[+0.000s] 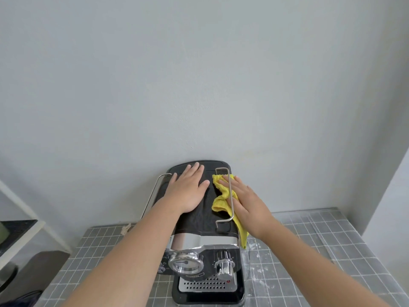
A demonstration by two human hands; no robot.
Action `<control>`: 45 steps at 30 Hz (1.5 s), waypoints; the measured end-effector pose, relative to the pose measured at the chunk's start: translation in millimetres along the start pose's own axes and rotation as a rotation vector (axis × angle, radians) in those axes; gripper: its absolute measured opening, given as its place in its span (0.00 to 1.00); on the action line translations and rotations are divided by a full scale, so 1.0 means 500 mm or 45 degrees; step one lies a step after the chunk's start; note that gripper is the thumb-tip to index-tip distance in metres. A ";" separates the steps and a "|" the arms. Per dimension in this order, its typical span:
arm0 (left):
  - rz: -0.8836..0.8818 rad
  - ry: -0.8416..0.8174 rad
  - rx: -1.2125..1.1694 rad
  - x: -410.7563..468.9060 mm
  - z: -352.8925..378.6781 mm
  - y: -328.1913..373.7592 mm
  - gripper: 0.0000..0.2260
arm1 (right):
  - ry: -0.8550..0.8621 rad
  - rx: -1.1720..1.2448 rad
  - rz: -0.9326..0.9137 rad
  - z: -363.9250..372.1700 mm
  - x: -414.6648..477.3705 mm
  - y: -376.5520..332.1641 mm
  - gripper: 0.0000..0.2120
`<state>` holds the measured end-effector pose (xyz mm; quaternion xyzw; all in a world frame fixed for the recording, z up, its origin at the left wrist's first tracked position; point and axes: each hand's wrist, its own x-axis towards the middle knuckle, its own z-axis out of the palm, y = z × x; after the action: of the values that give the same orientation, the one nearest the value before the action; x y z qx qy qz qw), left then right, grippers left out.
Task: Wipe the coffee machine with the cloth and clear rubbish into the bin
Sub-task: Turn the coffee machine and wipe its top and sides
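Observation:
A black and chrome coffee machine (205, 222) stands on the tiled counter against the wall. My left hand (188, 189) lies flat, fingers together, on the machine's black top. My right hand (247, 207) presses a yellow cloth (221, 202) against the top's right side, over the right metal rail (231, 196). Part of the cloth hangs down the machine's right flank. No bin is in view.
The grey tiled counter (309, 251) carries white dust or crumbs to the right of the machine. A small crumpled scrap (126, 228) lies at the counter's back left. A white shelf frame (24, 231) and a dark object stand off to the left.

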<state>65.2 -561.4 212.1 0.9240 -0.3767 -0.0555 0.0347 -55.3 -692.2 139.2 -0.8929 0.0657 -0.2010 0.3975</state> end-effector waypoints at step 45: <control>-0.024 0.005 0.014 0.007 0.012 -0.010 0.23 | -0.172 -0.112 -0.024 -0.020 0.029 0.000 0.28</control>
<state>70.3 -560.2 205.4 0.9277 -0.3684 -0.0518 0.0299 -46.4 -703.1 149.6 -0.9215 0.0392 -0.1410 0.3597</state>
